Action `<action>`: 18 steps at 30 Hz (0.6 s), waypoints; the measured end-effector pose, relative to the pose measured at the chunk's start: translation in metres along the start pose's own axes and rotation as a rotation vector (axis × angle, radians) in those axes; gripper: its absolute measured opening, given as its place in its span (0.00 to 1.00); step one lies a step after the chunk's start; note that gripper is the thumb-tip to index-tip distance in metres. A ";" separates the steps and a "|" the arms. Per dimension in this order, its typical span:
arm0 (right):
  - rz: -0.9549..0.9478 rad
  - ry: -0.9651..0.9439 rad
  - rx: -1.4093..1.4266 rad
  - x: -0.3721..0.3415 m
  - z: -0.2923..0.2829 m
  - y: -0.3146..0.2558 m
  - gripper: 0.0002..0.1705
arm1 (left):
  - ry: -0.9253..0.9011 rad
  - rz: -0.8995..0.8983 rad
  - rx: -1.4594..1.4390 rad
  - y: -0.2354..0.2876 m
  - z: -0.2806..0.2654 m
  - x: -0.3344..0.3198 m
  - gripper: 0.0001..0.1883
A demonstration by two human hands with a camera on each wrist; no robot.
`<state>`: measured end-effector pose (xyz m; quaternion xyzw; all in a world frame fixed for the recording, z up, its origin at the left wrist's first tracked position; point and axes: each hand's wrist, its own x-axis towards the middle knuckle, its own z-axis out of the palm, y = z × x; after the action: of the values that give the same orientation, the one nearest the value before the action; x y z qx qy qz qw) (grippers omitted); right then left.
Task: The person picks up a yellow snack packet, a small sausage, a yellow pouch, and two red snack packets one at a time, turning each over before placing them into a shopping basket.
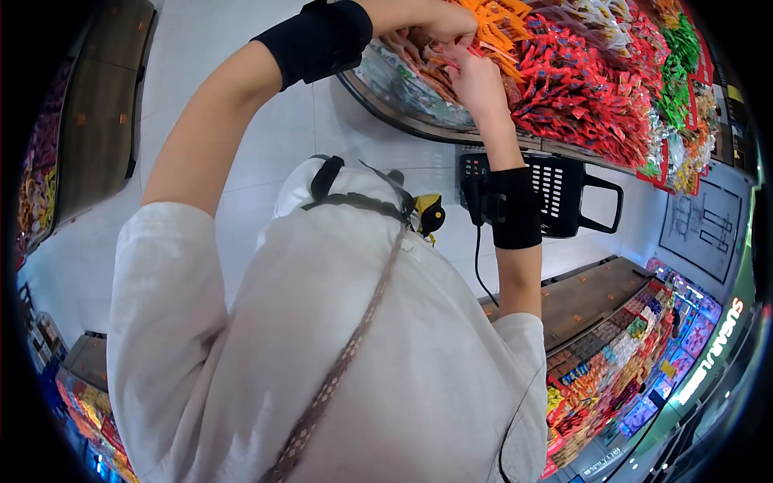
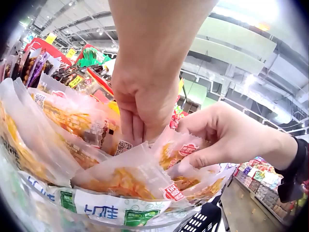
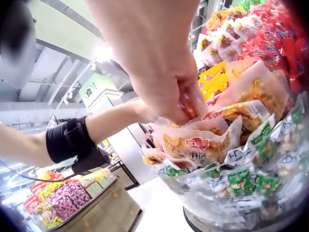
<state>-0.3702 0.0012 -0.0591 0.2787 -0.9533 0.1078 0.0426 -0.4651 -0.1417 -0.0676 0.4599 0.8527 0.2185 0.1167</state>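
left wrist view: the right hand (image 2: 231,134) comes in from the side, wrist roughly level, thumb and fingers pinching the upper part of a translucent packet (image 2: 170,153) standing among neighbouring packets (image 2: 120,181) in the clear-walled bin (image 3: 194,197). the left hand (image 2: 146,96) reaches steeply down beside it, fingers close together; their tips are hidden by film, so i cannot tell whether they grip anything. handling it well likely means pinching only the edge, moving gently and parting the crowded film without crushing the contents.
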 end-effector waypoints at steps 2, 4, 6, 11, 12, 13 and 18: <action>-0.021 0.015 0.023 0.000 0.005 0.001 0.12 | -0.003 -0.003 0.007 0.001 0.000 -0.001 0.09; 0.015 0.024 0.035 0.000 0.010 -0.001 0.11 | -0.005 -0.005 0.015 0.003 0.002 0.000 0.09; 0.059 0.068 0.118 -0.002 0.012 -0.001 0.09 | -0.005 -0.007 0.021 0.005 0.002 0.000 0.09; 0.057 0.102 0.151 0.000 0.006 -0.007 0.05 | -0.011 -0.016 0.026 0.003 0.000 -0.003 0.08; 0.049 0.107 0.119 0.003 0.007 -0.009 0.05 | -0.011 -0.018 0.025 0.003 0.000 -0.004 0.08; 0.034 0.105 0.096 0.004 0.009 -0.008 0.05 | -0.012 -0.018 0.027 0.004 -0.001 -0.004 0.08; 0.068 0.090 0.237 -0.001 0.018 0.005 0.05 | -0.014 -0.020 0.037 0.006 -0.002 -0.005 0.08</action>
<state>-0.3731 0.0018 -0.0775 0.2441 -0.9399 0.2336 0.0485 -0.4585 -0.1438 -0.0630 0.4549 0.8603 0.1983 0.1166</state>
